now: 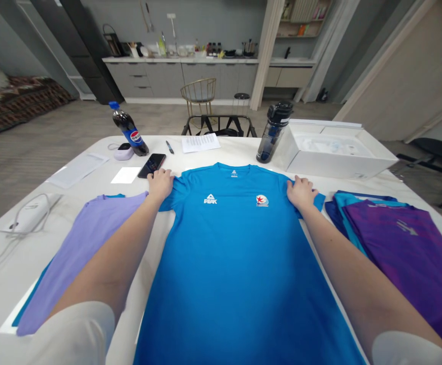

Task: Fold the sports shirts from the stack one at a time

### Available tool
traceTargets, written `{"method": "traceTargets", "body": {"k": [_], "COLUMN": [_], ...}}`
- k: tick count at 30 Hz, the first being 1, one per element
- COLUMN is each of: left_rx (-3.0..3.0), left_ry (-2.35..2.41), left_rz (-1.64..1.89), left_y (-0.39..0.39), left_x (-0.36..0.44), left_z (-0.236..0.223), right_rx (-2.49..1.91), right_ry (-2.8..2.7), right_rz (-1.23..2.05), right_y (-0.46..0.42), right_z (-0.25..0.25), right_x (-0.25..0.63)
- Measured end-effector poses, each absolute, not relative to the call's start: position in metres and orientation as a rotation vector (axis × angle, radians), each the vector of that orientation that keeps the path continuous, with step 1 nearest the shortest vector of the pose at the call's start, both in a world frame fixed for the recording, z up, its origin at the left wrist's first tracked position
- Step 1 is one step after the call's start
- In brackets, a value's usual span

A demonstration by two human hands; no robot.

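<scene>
A bright blue T-shirt (236,253) lies spread face up on the white table (0,284), collar away from me. My left hand (160,184) rests on its left shoulder by the sleeve, fingers curled into the fabric. At the opposite shoulder, my right hand (300,193) has its fingers closed on the cloth in the same way. Both arms stretch out along the shirt's sides.
A folded lilac shirt (79,248) lies to the left, a stack of purple and blue shirts (403,243) to the right. Behind are a phone (151,165), a cola bottle (128,129), a pen (169,147), a paper sheet (200,142), a dark water bottle (274,132), an open white box (335,152) and a white device with cable (30,213).
</scene>
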State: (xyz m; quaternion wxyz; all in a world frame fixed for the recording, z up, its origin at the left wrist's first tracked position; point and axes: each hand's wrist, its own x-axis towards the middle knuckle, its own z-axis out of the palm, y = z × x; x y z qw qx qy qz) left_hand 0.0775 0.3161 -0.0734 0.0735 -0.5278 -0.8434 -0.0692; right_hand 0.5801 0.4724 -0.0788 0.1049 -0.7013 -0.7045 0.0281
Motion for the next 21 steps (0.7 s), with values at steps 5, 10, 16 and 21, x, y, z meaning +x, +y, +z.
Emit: {"method": "traceTargets", "body": {"k": [5,10,16,21], "left_rx": [-1.785,-1.567,-1.572,-1.759], "left_ry": [-2.547,-2.599,-2.547,-2.617], "left_rz": [-0.130,-0.123,-0.239,-0.202], "left_y": [0.327,0.331,0.355,0.391], "left_x": [0.079,0.075,0.095,0.109], "left_z": [-0.069,-0.074,-0.066,-0.068], "right_rx": [-2.091,-2.057,-2.013,-2.026], "right_ry": [-2.034,-1.987,-2.003,-1.958], "right_rz": [0.007,0.021,0.041,0.063], "right_y": [0.486,0.501,0.510,0.517], "right_z": [-0.078,-0.082,-0.081,-0.082], "right_x": [0.586,0.583,0.568,0.563]}}
